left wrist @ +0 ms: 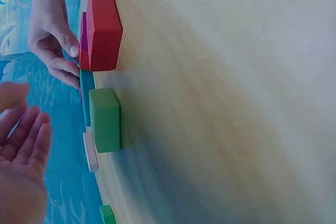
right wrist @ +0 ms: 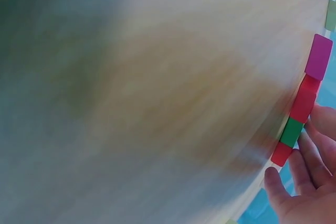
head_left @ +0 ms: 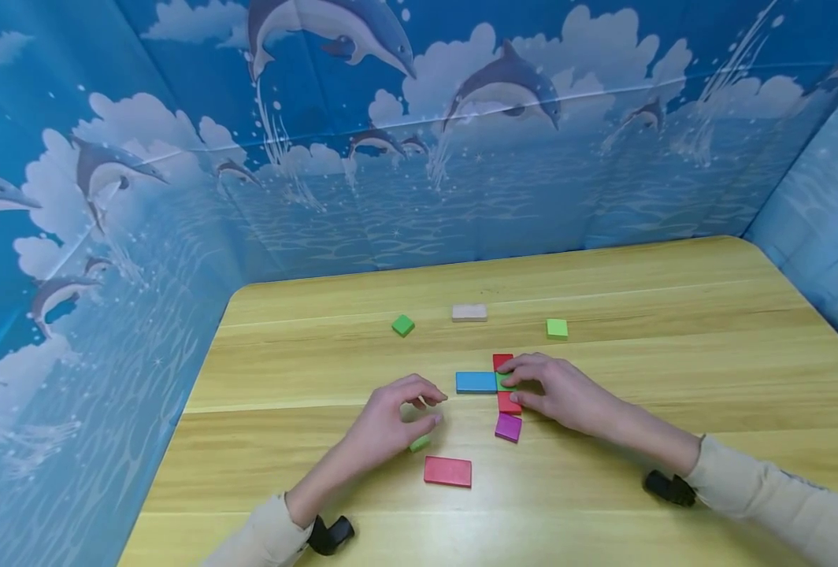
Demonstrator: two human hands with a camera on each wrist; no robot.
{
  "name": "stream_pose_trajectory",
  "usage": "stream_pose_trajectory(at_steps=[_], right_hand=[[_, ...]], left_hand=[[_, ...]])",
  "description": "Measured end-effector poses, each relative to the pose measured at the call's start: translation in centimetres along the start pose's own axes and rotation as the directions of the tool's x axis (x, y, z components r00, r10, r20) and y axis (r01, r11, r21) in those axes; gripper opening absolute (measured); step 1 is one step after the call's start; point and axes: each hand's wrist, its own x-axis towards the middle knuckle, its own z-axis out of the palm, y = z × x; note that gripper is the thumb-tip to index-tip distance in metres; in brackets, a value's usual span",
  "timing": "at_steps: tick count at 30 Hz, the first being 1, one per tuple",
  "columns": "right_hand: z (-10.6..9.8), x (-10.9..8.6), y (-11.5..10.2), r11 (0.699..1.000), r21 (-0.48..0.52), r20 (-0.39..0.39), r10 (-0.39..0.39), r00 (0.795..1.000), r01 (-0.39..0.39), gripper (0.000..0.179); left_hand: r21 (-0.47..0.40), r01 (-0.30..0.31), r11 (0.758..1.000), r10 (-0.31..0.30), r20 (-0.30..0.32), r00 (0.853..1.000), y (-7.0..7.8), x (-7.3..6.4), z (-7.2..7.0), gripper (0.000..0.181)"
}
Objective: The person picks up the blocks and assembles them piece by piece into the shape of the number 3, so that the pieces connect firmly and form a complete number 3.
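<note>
My right hand (head_left: pixel 550 387) is over a short column of blocks, its fingertips at the upper red block (head_left: pixel 502 359) and the green block (head_left: pixel 502 387) below it. The thumb is by the lower red block (head_left: pixel 509 406). A blue block (head_left: pixel 476 383) lies against the green block's left side, and a purple block (head_left: pixel 508 428) sits slightly turned at the column's near end. To the left, my left hand (head_left: pixel 394 417) hovers with loosely bent fingers and holds nothing. Partly hidden beneath it is a light green block (left wrist: pixel 105 120).
A larger red block (head_left: pixel 448 472) lies nearer the body. Farther back are a green block (head_left: pixel 402 325), a pale beige block (head_left: pixel 469 313) and a lime green block (head_left: pixel 557 329). A dolphin-printed curtain (head_left: pixel 405 205) hangs along the back of the wooden table (head_left: pixel 674 315).
</note>
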Motion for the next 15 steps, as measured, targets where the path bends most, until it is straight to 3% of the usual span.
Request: stream_pose_trajectory(at_steps=[4,9,15], right_hand=[[0.0,0.0,0.0,1.000,-0.003,0.002,0.001,1.000,-0.001,0.026],[0.1,0.1,0.0,1.000,-0.006,-0.005,-0.018,1.000,0.018,0.025],[0.0,0.0,-0.1,1.000,-0.011,-0.009,-0.023,1.000,0.022,0.024]], left_hand=[[-0.021,-0.008,1.000,0.009,0.025,1.000,0.2,-1.2,0.2,0.023],[-0.005,0.027,1.000,-0.027,0.061,0.998,0.7,-2.7,0.5,0.026],[-0.003,-0.008,1.000,0.008,0.088,0.996,0.6,-4.1,1.1,0.031]])
